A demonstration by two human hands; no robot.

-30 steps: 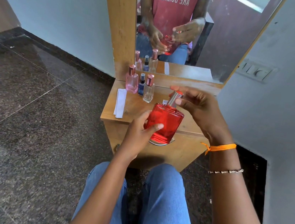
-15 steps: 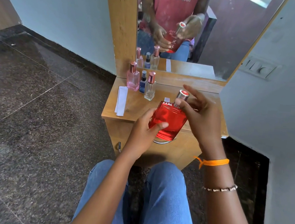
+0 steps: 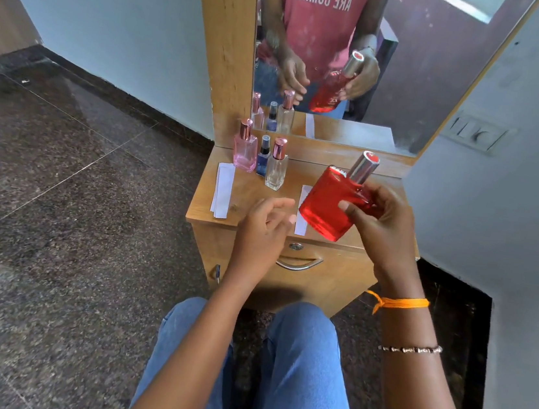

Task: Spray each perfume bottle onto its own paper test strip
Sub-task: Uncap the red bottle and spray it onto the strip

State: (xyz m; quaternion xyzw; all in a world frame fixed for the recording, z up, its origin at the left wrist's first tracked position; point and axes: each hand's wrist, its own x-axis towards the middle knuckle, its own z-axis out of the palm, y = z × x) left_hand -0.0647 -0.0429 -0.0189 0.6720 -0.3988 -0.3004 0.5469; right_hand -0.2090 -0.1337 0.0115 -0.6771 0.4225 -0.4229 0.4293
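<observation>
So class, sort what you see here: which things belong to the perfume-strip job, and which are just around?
Job:
red bottle, in the right hand
pink bottle
blue bottle
clear bottle
paper strips
single strip
left hand, empty

Just around:
mirror
drawer handle
wall switch

Home bedroom: wooden dressing table (image 3: 247, 208) with mirror (image 3: 411, 86).

The large perfume bottle (image 3: 328, 208) is bright red with a silver cap (image 3: 364, 166) topped in red. On the light brown wood-grain counter (image 3: 252, 195) stand a pale pink bottle (image 3: 245, 148) with a rose-gold cap, a small dark blue bottle (image 3: 262, 161) and a clear bottle (image 3: 276, 168). The paper strips (image 3: 223, 189) are white. The floor (image 3: 56, 212) is dark speckled stone, the jeans (image 3: 301, 378) blue, the wrist thread (image 3: 402, 302) orange
</observation>
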